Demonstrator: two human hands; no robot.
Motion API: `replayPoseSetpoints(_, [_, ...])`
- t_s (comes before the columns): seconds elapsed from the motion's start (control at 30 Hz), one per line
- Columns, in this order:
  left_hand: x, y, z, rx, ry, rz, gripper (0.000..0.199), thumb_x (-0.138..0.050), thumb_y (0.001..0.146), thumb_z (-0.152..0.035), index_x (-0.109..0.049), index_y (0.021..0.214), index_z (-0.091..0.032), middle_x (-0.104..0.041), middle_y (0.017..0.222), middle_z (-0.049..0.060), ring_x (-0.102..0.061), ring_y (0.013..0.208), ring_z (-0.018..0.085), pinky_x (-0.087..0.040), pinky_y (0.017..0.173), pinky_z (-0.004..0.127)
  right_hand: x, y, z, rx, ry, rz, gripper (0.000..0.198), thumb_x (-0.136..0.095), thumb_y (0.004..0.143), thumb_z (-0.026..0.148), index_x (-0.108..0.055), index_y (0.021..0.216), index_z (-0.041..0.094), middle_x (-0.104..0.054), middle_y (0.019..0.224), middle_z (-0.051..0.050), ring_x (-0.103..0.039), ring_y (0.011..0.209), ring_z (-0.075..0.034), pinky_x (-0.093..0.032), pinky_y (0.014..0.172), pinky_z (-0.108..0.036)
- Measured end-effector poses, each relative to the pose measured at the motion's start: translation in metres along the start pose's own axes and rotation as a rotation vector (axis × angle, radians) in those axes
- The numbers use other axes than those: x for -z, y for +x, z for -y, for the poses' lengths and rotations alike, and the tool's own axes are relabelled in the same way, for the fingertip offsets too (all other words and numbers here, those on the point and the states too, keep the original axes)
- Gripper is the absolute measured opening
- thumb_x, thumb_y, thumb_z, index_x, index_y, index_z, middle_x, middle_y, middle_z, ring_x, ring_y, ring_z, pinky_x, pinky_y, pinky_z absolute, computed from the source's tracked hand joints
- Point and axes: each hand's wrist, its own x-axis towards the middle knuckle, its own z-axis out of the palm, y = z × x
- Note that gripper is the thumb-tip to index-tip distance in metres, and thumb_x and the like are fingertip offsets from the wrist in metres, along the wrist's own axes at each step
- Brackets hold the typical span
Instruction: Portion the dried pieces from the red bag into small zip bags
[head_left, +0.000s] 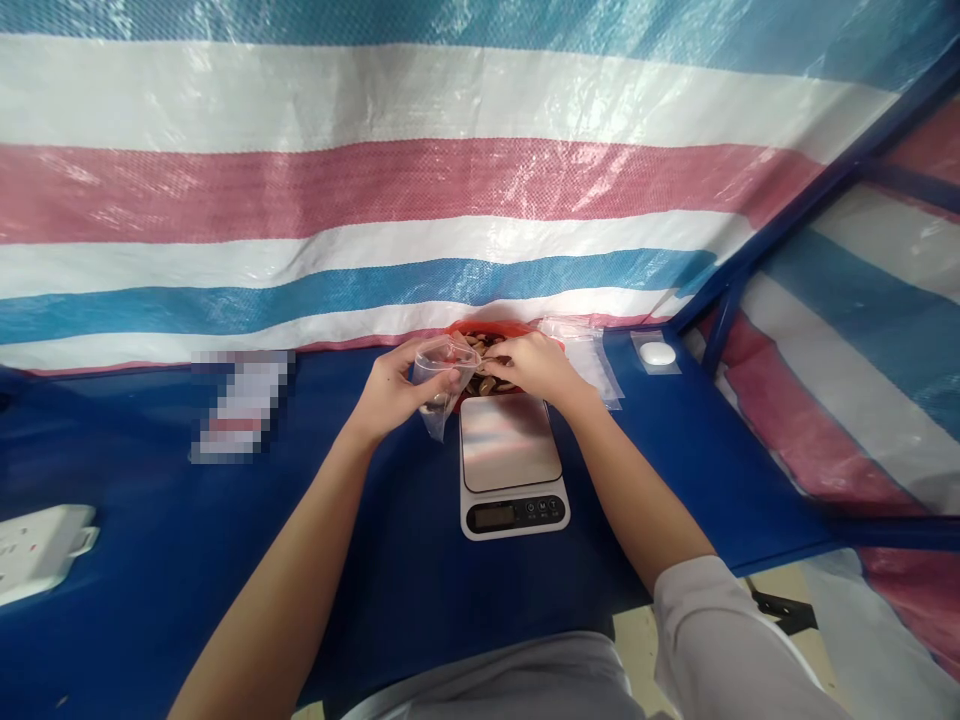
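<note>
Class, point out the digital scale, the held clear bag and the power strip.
Digital scale (pixel 512 463): head view, on its weighing platform.
Clear bag (pixel 436 414): head view, on its lower part.
Power strip (pixel 41 549): head view, on its white body.

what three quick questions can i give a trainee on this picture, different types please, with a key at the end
1. Multiple choice: what does the left hand hold? a) a spoon; b) a clear plastic bag; c) a cup.
2. True or false: the scale has its display on its near end.
3. Fill in the colour: just beyond the scale, the right hand is at a heap of ____ pieces.

Key: 1. b; 2. true; 3. brown.
</note>
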Motion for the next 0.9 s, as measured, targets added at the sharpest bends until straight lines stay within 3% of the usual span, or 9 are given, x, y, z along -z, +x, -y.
replayPoseSetpoints(0.2, [-0.003, 0.000, 0.000, 0.008, -0.009, 0.007, 0.049, -0.079, 0.077, -0.050, -0.074, 0.115, -0.021, -0.075, 0.115, 0.009, -0.069, 0.108, 0.030, -0.052, 0.100, 0.041, 0.009, -0.004, -0.015, 0.053, 0.324, -0.069, 0.023, -0.062, 0.093, 0.034, -0.080, 0.099, 0.021, -0.079, 0.094, -0.004, -0.069, 0.083, -0.018, -0.046, 0.077, -0.027])
replayPoseSetpoints(0.4, [-0.008, 0.000, -0.001, -0.006, 0.004, 0.037, 0.053, -0.079, 0.076, -0.051, -0.072, 0.118, -0.020, -0.073, 0.120, 0.010, -0.068, 0.110, 0.030, -0.050, 0.103, 0.043, 0.020, -0.011, -0.020, 0.089, 0.637, -0.188, 0.025, -0.066, 0.088, 0.035, -0.079, 0.103, 0.020, -0.079, 0.104, -0.004, -0.072, 0.094, -0.021, -0.053, 0.087, -0.031])
replayPoseSetpoints(0.77, [-0.014, 0.001, -0.012, -0.016, 0.012, 0.093, 0.041, -0.077, 0.078, -0.047, -0.076, 0.109, -0.020, -0.075, 0.111, 0.008, -0.069, 0.103, 0.027, -0.052, 0.099, 0.039, 0.023, -0.012, -0.017, 0.112, 0.758, -0.288, 0.025, -0.071, 0.085, 0.039, -0.080, 0.098, 0.019, -0.079, 0.101, -0.005, -0.073, 0.092, -0.021, -0.056, 0.088, -0.034])
replayPoseSetpoints(0.9, [-0.016, 0.001, -0.012, -0.018, 0.002, 0.097, 0.044, -0.077, 0.078, -0.049, -0.075, 0.111, -0.019, -0.074, 0.115, 0.010, -0.068, 0.107, 0.029, -0.051, 0.100, 0.042, 0.024, -0.012, -0.007, 0.139, 0.871, -0.264, 0.028, -0.073, 0.084, 0.042, -0.079, 0.101, 0.020, -0.078, 0.102, -0.005, -0.073, 0.093, -0.021, -0.058, 0.085, -0.034])
